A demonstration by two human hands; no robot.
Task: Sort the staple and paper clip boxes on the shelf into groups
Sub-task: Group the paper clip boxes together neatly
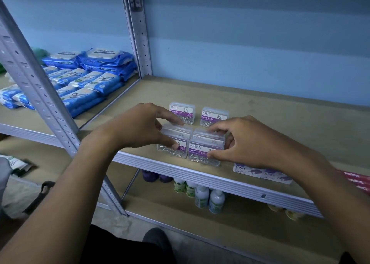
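Head view: left hand (138, 123) and right hand (238, 141) each pinch a front paper clip box (176, 141), (206, 149) on the shelf (280, 123), fingers curled round the sides. Likely squaring up the clip group, labels facing us, long axes left-right. Next: staple boxes (260, 172) at right need grouping.

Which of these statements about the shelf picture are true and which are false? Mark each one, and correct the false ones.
1. Both hands are on clear paper clip boxes. True: the left hand holds the front left stack, the right hand the front right stack.
2. The back two paper clip boxes are being held. False: no hand touches them.
3. The staple boxes sit right of the paper clip boxes. True.
4. Bottles stand on the same shelf as the boxes. False: the bottles stand one shelf below.
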